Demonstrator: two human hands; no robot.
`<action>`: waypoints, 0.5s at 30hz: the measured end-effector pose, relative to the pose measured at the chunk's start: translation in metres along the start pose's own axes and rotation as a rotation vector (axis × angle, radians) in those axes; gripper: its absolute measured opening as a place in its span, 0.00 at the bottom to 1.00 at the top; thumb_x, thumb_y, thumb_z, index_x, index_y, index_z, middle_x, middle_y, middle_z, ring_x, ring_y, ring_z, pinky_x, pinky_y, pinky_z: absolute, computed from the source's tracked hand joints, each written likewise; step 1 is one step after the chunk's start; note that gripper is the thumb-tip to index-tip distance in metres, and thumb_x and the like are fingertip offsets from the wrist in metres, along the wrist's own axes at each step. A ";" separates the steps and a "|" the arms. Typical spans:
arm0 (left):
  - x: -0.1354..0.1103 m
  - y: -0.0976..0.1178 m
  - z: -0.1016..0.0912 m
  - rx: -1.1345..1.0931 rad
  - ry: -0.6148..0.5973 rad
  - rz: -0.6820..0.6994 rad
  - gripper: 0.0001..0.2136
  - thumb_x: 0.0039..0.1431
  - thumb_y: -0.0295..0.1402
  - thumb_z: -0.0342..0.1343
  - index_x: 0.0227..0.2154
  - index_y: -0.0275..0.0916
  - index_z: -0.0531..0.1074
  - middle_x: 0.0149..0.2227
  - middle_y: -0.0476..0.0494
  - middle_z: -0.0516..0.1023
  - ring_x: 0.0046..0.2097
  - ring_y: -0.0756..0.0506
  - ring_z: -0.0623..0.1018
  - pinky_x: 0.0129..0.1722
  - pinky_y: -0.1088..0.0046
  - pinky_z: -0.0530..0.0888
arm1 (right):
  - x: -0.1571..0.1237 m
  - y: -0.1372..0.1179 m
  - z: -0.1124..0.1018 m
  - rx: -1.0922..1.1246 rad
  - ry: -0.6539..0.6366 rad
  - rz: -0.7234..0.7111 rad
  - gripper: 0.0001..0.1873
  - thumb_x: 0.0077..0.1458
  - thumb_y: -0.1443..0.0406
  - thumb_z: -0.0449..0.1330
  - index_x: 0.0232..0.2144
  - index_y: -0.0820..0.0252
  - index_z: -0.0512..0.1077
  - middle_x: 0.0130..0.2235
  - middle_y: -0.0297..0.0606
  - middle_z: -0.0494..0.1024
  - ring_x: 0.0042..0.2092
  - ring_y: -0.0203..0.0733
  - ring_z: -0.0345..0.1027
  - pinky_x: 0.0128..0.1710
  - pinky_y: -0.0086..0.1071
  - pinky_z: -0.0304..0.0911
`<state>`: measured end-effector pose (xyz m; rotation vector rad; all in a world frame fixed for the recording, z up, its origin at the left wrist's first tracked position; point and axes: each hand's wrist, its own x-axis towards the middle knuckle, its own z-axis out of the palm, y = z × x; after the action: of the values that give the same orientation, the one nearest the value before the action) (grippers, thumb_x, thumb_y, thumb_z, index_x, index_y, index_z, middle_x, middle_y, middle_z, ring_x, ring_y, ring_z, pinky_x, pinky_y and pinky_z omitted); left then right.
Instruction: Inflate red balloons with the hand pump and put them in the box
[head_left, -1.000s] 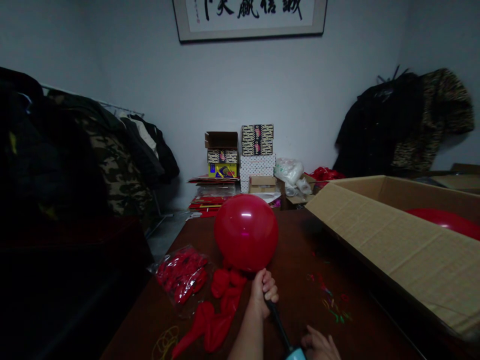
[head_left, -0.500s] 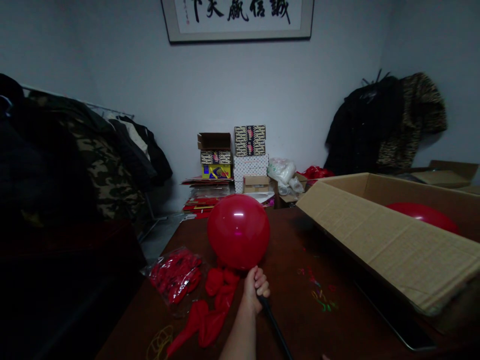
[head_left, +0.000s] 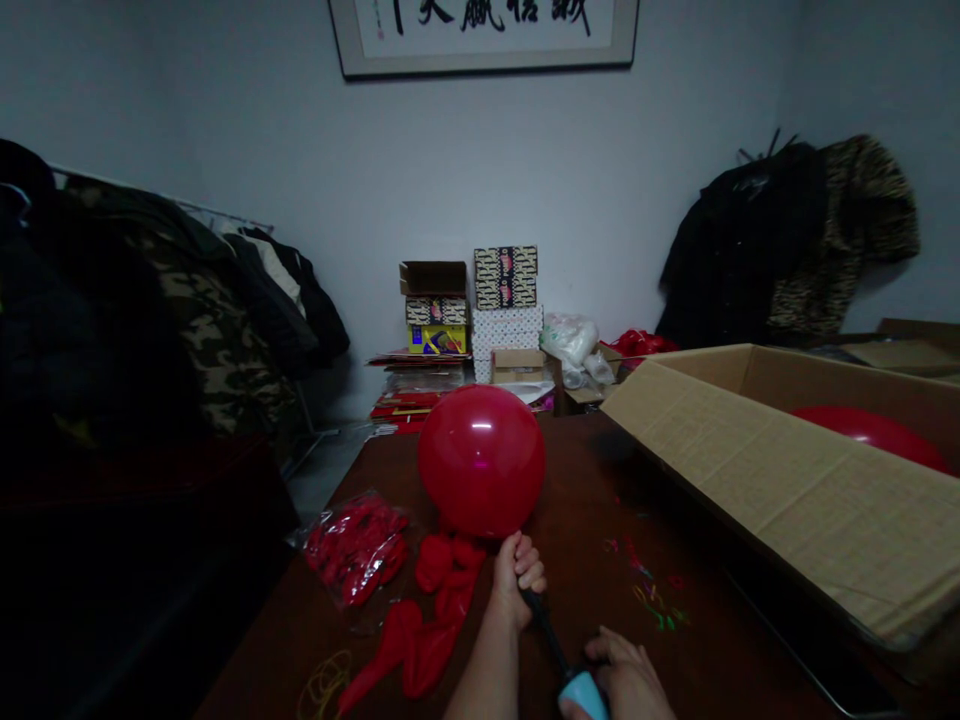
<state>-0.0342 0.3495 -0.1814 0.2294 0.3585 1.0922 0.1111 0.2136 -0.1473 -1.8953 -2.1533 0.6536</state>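
Likely inflating — red balloon (head_left: pixel 481 462) beyond left fingers (head_left: pixel 531 566) clamped on black tube (head_left: pixel 553 645), right fingers (head_left: pixel 615 648) round blue pump (head_left: pixel 583 695); steadiness needed next.

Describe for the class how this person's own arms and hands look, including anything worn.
The left hand and right hand wear no gloves. The left forearm shows no sleeve or watch. The right forearm is out of frame, so any sleeve there cannot be judged.
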 end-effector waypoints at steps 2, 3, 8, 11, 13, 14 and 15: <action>-0.001 0.000 0.002 0.012 0.000 -0.004 0.19 0.52 0.36 0.56 0.17 0.40 0.49 0.11 0.61 0.45 0.12 0.58 0.46 0.15 0.80 0.41 | 0.006 -0.014 -0.010 0.020 0.029 -0.001 0.22 0.47 0.53 0.54 0.36 0.63 0.76 0.54 0.49 0.70 0.61 0.58 0.53 0.61 0.53 0.42; -0.002 0.000 0.003 0.020 0.000 -0.004 0.19 0.52 0.36 0.56 0.17 0.40 0.50 0.11 0.61 0.45 0.12 0.58 0.46 0.15 0.80 0.41 | 0.010 -0.020 -0.013 0.030 0.046 -0.002 0.22 0.48 0.53 0.52 0.35 0.63 0.76 0.53 0.49 0.70 0.61 0.58 0.53 0.62 0.53 0.42; -0.002 0.002 0.005 0.057 0.003 -0.003 0.19 0.53 0.38 0.55 0.17 0.40 0.50 0.11 0.61 0.46 0.12 0.57 0.46 0.15 0.80 0.42 | 0.031 -0.035 -0.015 0.076 0.109 0.005 0.21 0.48 0.53 0.52 0.36 0.63 0.74 0.51 0.48 0.71 0.61 0.57 0.53 0.62 0.53 0.40; -0.002 0.002 0.006 0.052 0.002 0.006 0.20 0.53 0.38 0.55 0.16 0.40 0.49 0.11 0.60 0.46 0.12 0.57 0.46 0.15 0.79 0.42 | 0.035 -0.035 -0.010 0.063 0.113 0.024 0.24 0.49 0.53 0.52 0.40 0.65 0.73 0.51 0.50 0.71 0.61 0.57 0.53 0.62 0.52 0.38; -0.002 0.001 0.007 0.060 0.005 -0.005 0.20 0.53 0.38 0.55 0.16 0.40 0.49 0.10 0.60 0.46 0.12 0.57 0.46 0.15 0.79 0.42 | 0.031 -0.035 -0.008 0.039 0.101 0.031 0.26 0.50 0.53 0.51 0.43 0.66 0.72 0.51 0.51 0.71 0.61 0.57 0.52 0.62 0.53 0.38; -0.003 0.001 0.007 0.067 0.009 -0.014 0.20 0.54 0.38 0.54 0.16 0.40 0.48 0.10 0.60 0.46 0.12 0.57 0.46 0.15 0.79 0.42 | 0.029 -0.035 -0.008 0.025 0.100 0.031 0.26 0.50 0.53 0.50 0.44 0.66 0.71 0.51 0.51 0.71 0.61 0.57 0.52 0.62 0.53 0.38; -0.003 0.001 0.007 0.074 0.012 -0.020 0.21 0.54 0.38 0.54 0.16 0.40 0.48 0.10 0.60 0.46 0.12 0.57 0.46 0.15 0.78 0.42 | 0.025 -0.035 -0.007 0.009 0.104 0.032 0.27 0.50 0.54 0.50 0.45 0.67 0.71 0.51 0.51 0.71 0.61 0.57 0.53 0.62 0.53 0.38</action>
<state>-0.0331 0.3471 -0.1742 0.2838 0.4119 1.0618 0.0791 0.2369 -0.1284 -1.9179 -2.0578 0.5570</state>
